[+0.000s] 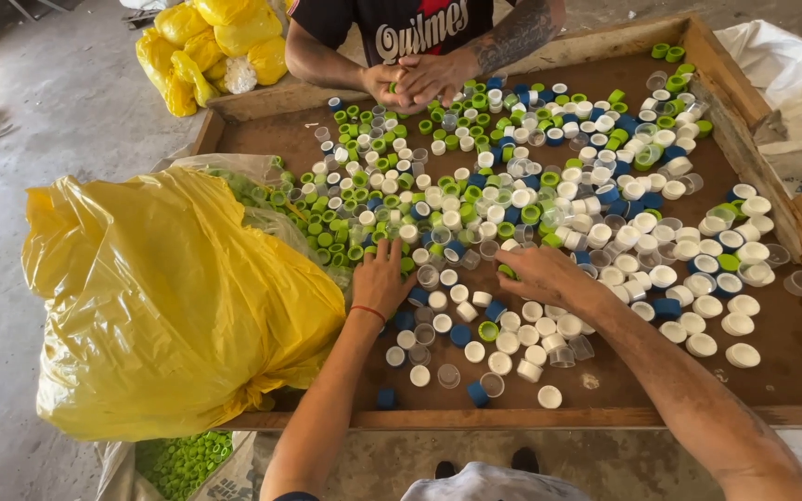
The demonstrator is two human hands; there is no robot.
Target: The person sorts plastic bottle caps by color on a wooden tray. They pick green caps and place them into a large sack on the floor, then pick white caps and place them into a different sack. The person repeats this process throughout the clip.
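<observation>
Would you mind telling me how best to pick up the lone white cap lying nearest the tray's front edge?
Pinch the lone white cap across its round side wall with thumb and one finger, coming straight down from above. It lies flat and apart from the other caps, so both sides are free. The right hand looks the nearer one; the tray's front rim would likely hinder a low approach from that side.
</observation>
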